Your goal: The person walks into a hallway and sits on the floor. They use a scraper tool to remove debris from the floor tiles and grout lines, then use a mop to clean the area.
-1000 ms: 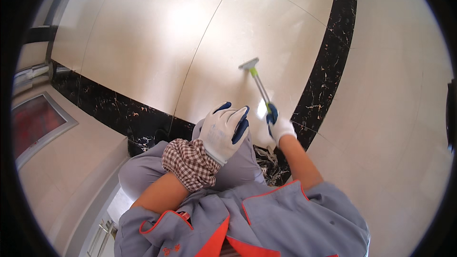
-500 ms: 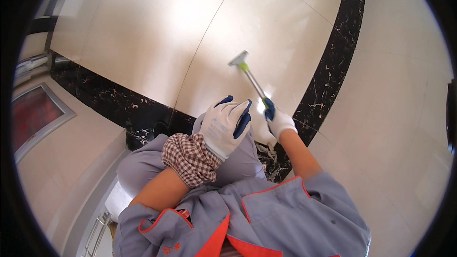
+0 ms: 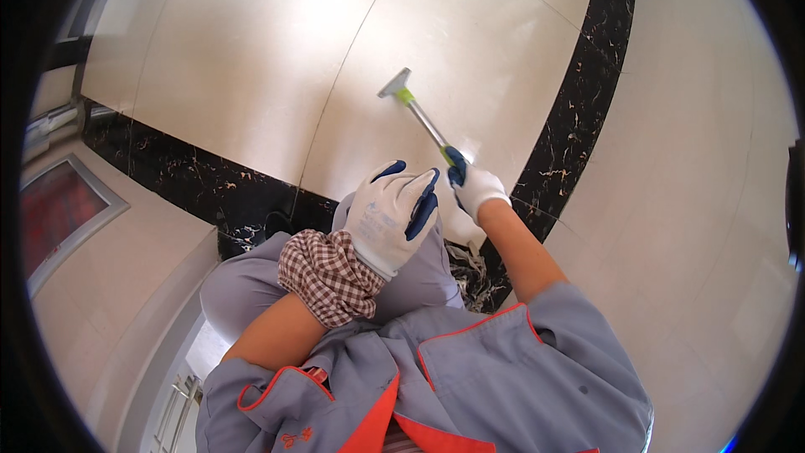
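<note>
My right hand (image 3: 476, 188), in a white glove with blue coating, is closed round the green grip of a long-handled scraper (image 3: 429, 125). Its silver shaft slants up and left to a flat grey head (image 3: 394, 84) with a green collar, against the cream tiled floor (image 3: 453, 33). Gloved the same way, my left hand (image 3: 387, 214) hovers over my bent knee, back upward. Its fingers are loosely bent and apart, with nothing seen in them; the palm is hidden. A brown checked cloth sleeve (image 3: 329, 277) is bunched round that wrist.
Black marbled borders (image 3: 563, 143) edge the floor tiles to the right and across the near left. Crumpled dark and whitish material (image 3: 471, 273) lies beside my leg. A grey-framed panel with a red face (image 3: 63, 222) is at the left.
My right hand has moved up and left, carrying the scraper head farther across the tile. My left hand keeps nearly the same place and shape.
</note>
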`<state>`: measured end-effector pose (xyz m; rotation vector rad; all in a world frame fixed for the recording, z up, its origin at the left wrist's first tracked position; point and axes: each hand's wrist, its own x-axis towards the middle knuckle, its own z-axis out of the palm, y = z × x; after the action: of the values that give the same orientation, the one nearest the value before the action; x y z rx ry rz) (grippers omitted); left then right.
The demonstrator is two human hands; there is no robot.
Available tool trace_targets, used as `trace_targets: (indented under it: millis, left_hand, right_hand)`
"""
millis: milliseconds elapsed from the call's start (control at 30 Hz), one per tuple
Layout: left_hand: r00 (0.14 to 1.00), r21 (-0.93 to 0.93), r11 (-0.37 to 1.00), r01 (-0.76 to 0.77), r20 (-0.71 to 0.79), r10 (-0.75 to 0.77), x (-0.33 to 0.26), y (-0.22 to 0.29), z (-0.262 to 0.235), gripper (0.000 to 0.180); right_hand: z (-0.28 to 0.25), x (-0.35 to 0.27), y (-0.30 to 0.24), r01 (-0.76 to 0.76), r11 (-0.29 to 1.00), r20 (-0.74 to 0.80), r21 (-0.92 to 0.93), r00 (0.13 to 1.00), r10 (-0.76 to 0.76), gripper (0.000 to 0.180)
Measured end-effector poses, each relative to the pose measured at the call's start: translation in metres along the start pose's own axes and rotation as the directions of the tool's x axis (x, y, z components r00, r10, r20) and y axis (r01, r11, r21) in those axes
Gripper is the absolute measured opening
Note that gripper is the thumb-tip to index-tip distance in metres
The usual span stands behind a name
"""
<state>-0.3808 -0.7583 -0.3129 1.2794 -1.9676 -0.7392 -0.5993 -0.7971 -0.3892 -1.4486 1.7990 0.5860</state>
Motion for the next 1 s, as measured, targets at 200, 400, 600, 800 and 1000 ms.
trace_targets:
  millis: [200, 400, 600, 800, 1000]
  left_hand:
    - [1.0, 0.0, 1.0, 0.009, -0.013, -0.009, 0.0, -0.003, 0.0, 0.046]
    - [1.0, 0.004, 1.0, -0.01, -0.013, 0.01, 0.002, 0.003, 0.0, 0.046]
    - [1.0, 0.026, 1.0, 0.006, -0.029, -0.005, 0.001, 0.0, -0.002, 0.045]
    - [1.0, -0.005, 1.0, 0.019, 0.012, -0.019, 0.003, 0.007, 0.002, 0.044]
    - [0.999, 0.021, 0.999, 0.041, 0.011, -0.041, -0.001, 0.002, 0.001, 0.045]
  right_hand:
    - [0.016, -0.046, 0.087, -0.124, 0.99, 0.026, 0.066, 0.992, 0.122, 0.051]
    - [-0.001, -0.013, 0.041, -0.016, 1.0, -0.028, 0.008, 0.999, 0.016, 0.052]
    - [0.012, -0.034, 0.084, -0.047, 0.998, 0.019, 0.034, 0.999, 0.046, 0.054]
    - [0.01, 0.005, 0.024, -0.004, 0.998, 0.014, -0.06, 1.0, 0.005, 0.053]
    - [0.019, -0.016, 0.021, 0.06, 0.998, 0.048, 0.004, 0.997, -0.06, 0.053]
